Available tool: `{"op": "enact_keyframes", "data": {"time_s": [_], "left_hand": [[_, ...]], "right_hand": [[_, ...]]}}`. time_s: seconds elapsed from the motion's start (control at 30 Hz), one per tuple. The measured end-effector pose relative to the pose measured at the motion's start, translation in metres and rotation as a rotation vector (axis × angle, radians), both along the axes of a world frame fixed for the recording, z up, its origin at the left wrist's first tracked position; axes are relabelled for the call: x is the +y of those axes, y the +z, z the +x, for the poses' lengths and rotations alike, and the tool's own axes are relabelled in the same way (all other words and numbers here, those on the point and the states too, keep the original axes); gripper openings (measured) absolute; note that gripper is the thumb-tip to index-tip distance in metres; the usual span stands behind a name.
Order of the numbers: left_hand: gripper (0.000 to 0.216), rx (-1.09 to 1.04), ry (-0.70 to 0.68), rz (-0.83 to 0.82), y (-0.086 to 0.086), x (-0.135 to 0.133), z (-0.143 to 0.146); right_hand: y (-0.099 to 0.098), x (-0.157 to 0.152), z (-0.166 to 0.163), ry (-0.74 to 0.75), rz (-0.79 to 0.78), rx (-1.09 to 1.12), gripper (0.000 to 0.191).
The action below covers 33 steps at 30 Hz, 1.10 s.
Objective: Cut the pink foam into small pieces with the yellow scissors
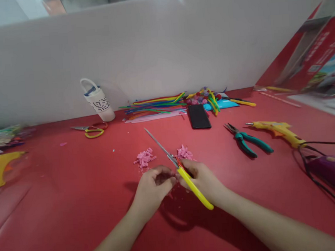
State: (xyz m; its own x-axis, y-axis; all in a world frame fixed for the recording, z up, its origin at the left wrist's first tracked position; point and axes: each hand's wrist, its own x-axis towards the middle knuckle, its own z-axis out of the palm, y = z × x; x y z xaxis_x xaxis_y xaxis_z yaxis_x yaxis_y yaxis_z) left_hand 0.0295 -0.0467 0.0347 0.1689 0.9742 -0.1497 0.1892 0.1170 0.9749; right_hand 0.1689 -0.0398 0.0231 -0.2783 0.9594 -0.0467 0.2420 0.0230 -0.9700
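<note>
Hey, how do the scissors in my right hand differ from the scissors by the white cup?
The held scissors are in your right hand; the lying scissors rest on the red table. The held scissors point forward and leftward, while the lying scissors point almost straight left. Both have metal blades and yellow on the handles.

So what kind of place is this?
It looks like a craft table, maybe in a workshop: I see scissors in the right hand, pink snippets and a glue gun.
</note>
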Motion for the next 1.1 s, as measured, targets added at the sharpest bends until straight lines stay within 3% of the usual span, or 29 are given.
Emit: {"op": "enact_keyframes", "data": {"time_s": [0.3, 0.43, 0.6, 0.7, 0.87, 1.1], "left_hand": [[0.008, 0.065, -0.086, 0.033, -0.004, -0.002, -0.003], [0.004, 0.08, -0.054, 0.046, -0.001, -0.002, -0.003], [0.008, -0.102, 0.067, -0.085, 0.003, 0.0, -0.005], [0.009, -0.312, 0.131, -0.136, 0.002, 0.003, -0.008], [0.004, -0.625, 0.254, 0.008, 0.006, 0.01, -0.021], [0.004, -0.72, 0.312, 0.145, 0.02, 0.013, -0.033]], "right_hand": [[-0.001, -0.002, 0.0, 0.024, -0.001, 0.024, 0.008], [0.002, -0.004, 0.0, 0.002, -0.008, 0.031, 0.01], [0.007, 0.0, 0.003, -0.032, -0.015, 0.036, 0.004], [0.008, 0.0, 0.004, -0.025, 0.028, 0.013, 0.015], [0.012, -0.008, 0.004, 0.025, 0.268, -0.405, 0.022], [0.005, -0.007, 0.005, 0.104, 0.554, -0.839, 0.018]]}}
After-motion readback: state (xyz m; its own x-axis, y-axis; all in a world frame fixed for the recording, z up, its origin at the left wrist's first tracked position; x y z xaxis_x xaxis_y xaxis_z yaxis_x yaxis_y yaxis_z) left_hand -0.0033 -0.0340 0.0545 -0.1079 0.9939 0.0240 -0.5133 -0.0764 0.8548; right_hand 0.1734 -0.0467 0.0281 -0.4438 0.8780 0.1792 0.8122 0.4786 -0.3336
